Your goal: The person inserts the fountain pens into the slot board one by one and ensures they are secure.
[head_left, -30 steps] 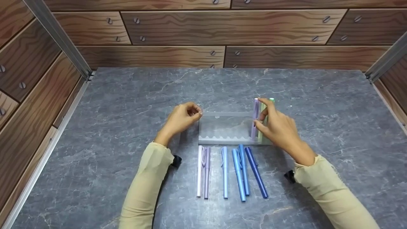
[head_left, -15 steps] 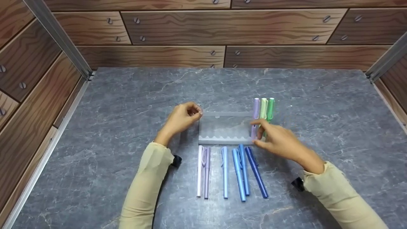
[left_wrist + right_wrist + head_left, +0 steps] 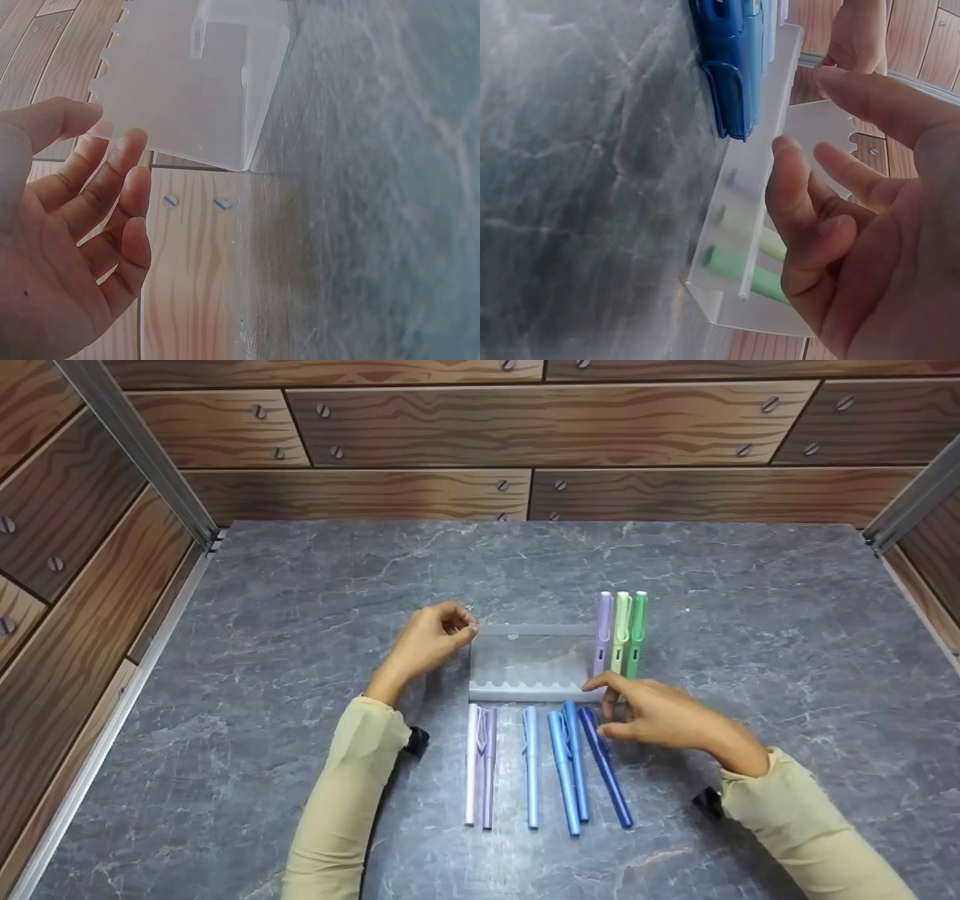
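A translucent pen stand (image 3: 525, 664) with a notched front edge stands mid-table. My left hand (image 3: 431, 639) pinches its upper left corner between thumb and index finger; the left wrist view shows the stand's edge (image 3: 172, 155) at those fingertips. Upright at the stand's right end are a light purple pen (image 3: 604, 619), a pale green pen (image 3: 622, 619) and a green pen (image 3: 638, 619). In front of them hovers my right hand (image 3: 664, 716), fingers loosely bent and holding nothing. Its thumb is over the upper part of a dark blue pen (image 3: 613, 787) lying on the table.
Left of the dark blue pen lie two blue pens (image 3: 564, 776) (image 3: 577, 780) close together, then a light blue pen (image 3: 532, 772). A purple pen (image 3: 489, 780) and a whitish pen (image 3: 471, 780) lie farther left. Wood-patterned panels (image 3: 525, 427) wall the grey marbled table (image 3: 300, 585).
My right hand has let go of the light purple pen, leaving it in the stand, and has come down toward the dark blue pen. My left hand has stayed at the stand's corner.
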Tool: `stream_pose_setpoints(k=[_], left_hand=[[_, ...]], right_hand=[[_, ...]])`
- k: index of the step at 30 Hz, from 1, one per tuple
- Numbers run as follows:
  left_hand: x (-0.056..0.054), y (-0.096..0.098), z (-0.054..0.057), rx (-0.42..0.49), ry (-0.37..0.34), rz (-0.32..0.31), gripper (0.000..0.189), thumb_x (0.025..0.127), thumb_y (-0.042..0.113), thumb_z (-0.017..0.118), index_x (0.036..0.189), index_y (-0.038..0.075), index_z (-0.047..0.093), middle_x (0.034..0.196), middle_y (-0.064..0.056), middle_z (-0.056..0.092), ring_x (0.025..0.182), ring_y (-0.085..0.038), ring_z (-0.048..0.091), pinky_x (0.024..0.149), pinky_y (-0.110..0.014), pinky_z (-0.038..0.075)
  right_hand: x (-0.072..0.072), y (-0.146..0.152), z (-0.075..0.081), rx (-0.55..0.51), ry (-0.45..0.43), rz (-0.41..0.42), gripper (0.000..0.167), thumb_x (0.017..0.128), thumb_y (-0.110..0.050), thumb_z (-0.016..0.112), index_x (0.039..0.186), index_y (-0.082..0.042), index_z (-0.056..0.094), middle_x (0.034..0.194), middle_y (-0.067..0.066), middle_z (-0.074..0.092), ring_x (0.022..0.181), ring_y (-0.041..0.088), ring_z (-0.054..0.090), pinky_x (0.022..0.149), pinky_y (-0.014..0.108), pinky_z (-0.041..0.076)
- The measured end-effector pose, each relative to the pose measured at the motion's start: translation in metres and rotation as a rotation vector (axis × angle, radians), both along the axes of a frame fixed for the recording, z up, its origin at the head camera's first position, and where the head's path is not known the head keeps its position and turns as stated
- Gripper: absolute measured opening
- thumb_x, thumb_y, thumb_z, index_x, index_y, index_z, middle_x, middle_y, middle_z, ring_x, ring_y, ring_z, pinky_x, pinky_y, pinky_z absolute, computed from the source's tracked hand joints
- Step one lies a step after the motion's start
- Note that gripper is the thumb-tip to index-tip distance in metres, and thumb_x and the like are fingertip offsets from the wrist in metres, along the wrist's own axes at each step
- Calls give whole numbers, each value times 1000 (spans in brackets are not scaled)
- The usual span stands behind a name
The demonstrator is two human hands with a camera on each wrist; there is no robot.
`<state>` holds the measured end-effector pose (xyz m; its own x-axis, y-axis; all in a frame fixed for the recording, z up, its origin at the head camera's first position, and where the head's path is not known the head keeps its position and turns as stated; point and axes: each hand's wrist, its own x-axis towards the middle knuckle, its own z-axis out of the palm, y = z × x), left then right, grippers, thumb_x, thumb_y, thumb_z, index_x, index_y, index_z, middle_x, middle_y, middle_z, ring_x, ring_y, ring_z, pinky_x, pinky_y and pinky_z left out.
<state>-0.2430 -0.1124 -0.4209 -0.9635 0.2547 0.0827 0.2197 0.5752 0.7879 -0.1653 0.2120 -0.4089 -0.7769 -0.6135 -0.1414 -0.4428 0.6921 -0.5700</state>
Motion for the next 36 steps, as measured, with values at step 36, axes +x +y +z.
stream_pose_setpoints(k=[36], left_hand=[[0, -1, 1, 16, 7, -13, 12, 87, 16, 65, 95, 8, 68, 86, -5, 69, 76, -11, 58, 70, -22, 47]], right_hand=[[9, 1, -10, 100, -87, 85, 72, 72, -10, 73, 137, -7, 43, 91, 0, 54, 71, 7, 46, 63, 23, 42]])
